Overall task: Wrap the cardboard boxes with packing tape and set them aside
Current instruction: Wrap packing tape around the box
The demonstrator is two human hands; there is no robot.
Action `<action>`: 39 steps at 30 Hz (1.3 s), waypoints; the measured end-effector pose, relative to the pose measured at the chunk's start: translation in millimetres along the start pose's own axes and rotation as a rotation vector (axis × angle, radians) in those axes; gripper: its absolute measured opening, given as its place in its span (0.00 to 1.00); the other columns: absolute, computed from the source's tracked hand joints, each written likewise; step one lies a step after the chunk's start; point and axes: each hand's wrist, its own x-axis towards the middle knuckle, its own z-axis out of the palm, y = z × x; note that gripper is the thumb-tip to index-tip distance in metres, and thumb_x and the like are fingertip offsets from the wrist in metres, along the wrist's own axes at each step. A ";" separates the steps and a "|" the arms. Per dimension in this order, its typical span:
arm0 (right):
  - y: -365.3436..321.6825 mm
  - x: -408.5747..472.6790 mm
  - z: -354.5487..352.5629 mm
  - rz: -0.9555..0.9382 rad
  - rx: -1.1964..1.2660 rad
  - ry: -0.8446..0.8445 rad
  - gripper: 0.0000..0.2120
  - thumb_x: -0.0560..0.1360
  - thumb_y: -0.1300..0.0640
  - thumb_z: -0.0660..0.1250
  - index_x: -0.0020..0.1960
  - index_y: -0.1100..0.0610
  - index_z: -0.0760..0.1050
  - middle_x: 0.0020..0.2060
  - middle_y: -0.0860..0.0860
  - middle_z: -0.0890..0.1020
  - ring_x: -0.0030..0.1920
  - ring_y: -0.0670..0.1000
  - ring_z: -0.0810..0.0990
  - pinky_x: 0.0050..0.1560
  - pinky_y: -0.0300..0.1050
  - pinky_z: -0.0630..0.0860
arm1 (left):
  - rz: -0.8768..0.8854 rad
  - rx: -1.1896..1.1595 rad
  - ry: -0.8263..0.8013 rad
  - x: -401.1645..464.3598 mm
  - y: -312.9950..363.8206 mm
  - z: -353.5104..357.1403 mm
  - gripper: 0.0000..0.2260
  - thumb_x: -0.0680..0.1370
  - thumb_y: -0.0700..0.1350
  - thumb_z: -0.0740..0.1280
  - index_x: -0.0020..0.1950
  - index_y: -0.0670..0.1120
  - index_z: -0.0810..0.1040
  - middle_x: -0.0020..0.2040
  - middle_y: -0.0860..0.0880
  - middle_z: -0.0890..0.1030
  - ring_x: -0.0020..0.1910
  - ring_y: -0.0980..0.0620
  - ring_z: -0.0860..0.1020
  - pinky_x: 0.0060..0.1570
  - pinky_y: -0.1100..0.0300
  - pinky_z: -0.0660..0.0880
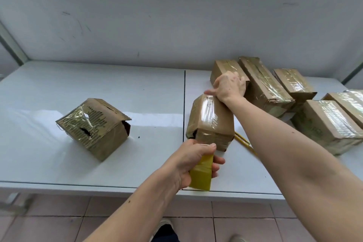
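Box (211, 122) at table (137, 88) centre, gripped at its far end by right hand (229, 86); left hand (193, 160) clutches tape roll (201, 174) at its near edge. Wrapped boxes (265, 86) crowd 2 o'clock; torn box (94, 126) at 9, bare tabletop around it.

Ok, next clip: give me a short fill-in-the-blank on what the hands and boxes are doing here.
1. The left hand grips a roll of tape whose colour is ____.
2. The right hand holds the far end of the box being wrapped, which stands on the ____.
3. The torn box lies to the ____ of the box being wrapped.
4. The finished boxes are grouped on the table's ____ side.

Missing words: yellow; table; left; right
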 end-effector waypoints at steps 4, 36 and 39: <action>-7.1 -1.3 -8.4 -0.086 -0.026 0.155 0.25 0.71 0.39 0.73 0.58 0.56 0.77 0.54 0.55 0.80 0.58 0.57 0.76 0.58 0.51 0.68 | 0.005 -0.027 0.010 0.8 -0.1 -0.8 0.08 0.80 0.39 0.69 0.56 0.42 0.71 0.39 0.39 0.83 0.28 0.48 0.79 0.34 0.53 0.79; 59.0 -119.0 48.2 -0.516 0.534 0.463 0.20 0.84 0.49 0.55 0.59 0.59 0.82 0.59 0.52 0.83 0.65 0.54 0.77 0.66 0.47 0.74 | 0.076 -0.127 -0.032 -27.9 -1.7 15.7 0.09 0.82 0.41 0.62 0.63 0.45 0.70 0.45 0.39 0.84 0.34 0.48 0.80 0.41 0.53 0.79; 47.3 -107.3 37.7 -0.394 0.595 0.516 0.19 0.81 0.53 0.57 0.53 0.58 0.85 0.52 0.50 0.86 0.57 0.53 0.81 0.55 0.48 0.79 | 0.136 -0.169 -0.041 -25.0 2.7 18.2 0.09 0.82 0.37 0.61 0.62 0.45 0.68 0.43 0.39 0.84 0.33 0.49 0.79 0.40 0.54 0.79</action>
